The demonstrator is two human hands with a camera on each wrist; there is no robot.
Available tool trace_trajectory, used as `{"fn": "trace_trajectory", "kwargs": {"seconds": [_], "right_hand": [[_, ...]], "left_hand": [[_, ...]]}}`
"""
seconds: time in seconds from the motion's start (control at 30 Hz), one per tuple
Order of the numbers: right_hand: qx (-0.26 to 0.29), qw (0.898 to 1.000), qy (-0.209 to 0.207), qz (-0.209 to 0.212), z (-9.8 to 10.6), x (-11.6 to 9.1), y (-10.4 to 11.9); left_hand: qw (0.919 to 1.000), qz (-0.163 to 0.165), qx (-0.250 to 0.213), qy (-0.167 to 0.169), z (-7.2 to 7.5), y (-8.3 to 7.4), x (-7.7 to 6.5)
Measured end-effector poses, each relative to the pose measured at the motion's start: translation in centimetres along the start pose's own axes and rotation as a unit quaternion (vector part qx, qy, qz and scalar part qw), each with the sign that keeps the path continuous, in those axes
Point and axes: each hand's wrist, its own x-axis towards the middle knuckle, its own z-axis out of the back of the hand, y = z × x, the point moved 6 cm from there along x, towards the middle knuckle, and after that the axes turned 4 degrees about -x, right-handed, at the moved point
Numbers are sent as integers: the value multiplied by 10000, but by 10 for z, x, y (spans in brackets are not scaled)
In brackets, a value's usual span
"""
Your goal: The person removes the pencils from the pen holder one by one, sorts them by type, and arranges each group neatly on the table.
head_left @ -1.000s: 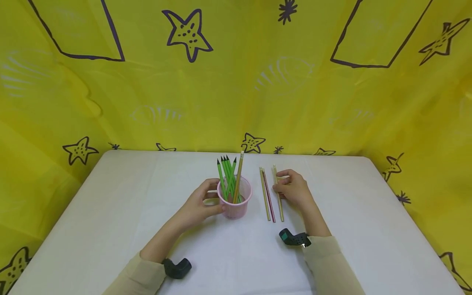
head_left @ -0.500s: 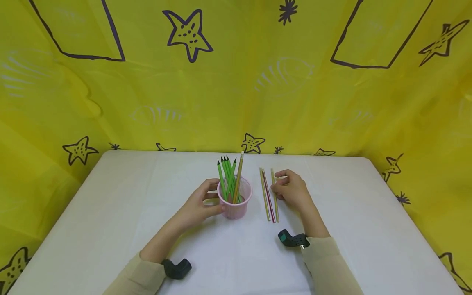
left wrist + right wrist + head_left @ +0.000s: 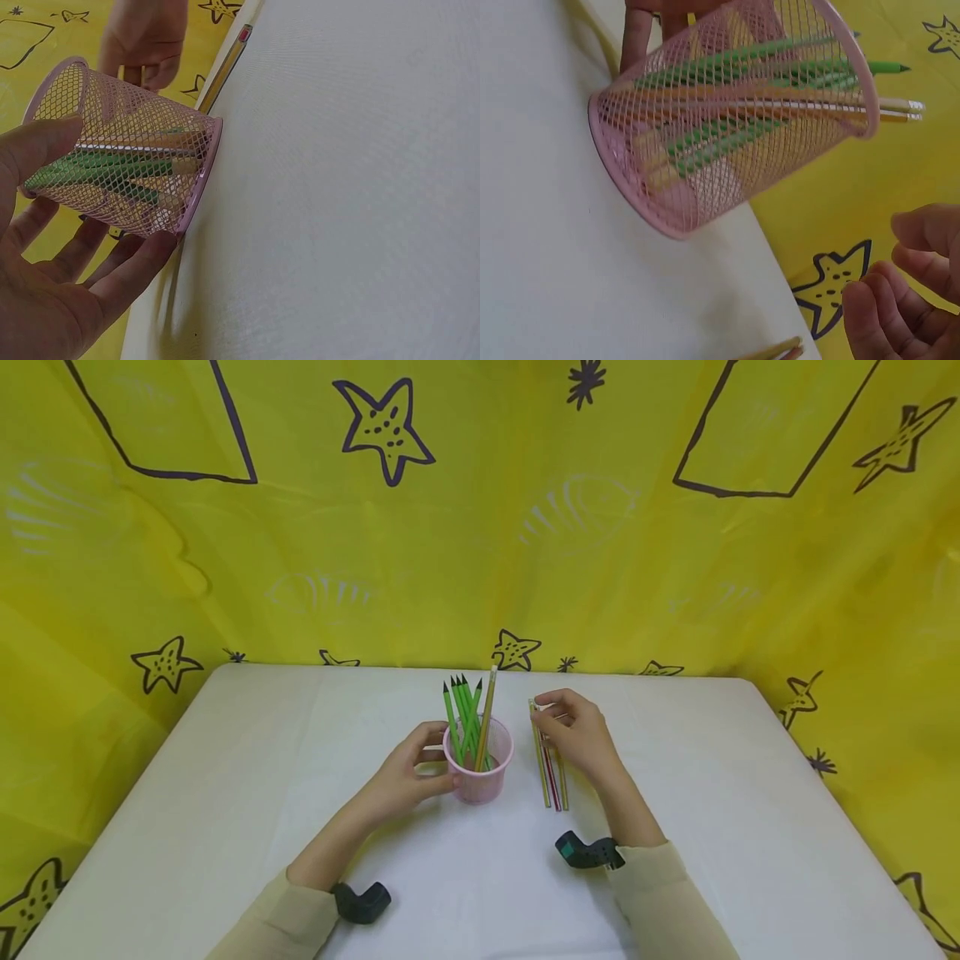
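My left hand holds a pink mesh pencil cup from its left side, fingers and thumb curved around it; the left wrist view shows this grip up close. Several green pencils with black tips up stand in the cup, along with yellow pencils, eraser ends up. Right of the cup, a red pencil lies between two yellow ones on the table. My right hand hovers over their far ends, covering part of them. In the right wrist view its fingers are loosely bent, with nothing between them.
A white-covered table carries everything. A yellow cloth with starfish and fish drawings hangs behind and at the sides. Dark wrist cameras sit on both wrists.
The right-hand yellow pencil has moved left, close beside the red one. My right hand has let go of it and shifted left and away from me. The left hand stays on the cup.
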Motion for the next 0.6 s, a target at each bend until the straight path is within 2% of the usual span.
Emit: {"fn": "trace_trajectory", "kwargs": {"seconds": [0.17, 0.33, 0.47, 0.6], "right_hand": [[510, 9977, 168, 424, -10, -5, 19], [562, 9955, 318, 698, -18, -10, 33], [609, 9907, 708, 986, -27, -14, 41], [655, 9851, 1155, 1096, -38, -18, 43]], "left_hand": [[10000, -67, -43, 18, 0, 0, 1], [10000, -80, 14, 25, 0, 1, 1], [10000, -41, -11, 7, 0, 2, 1], [10000, 21, -71, -29, 0, 1, 1]]}}
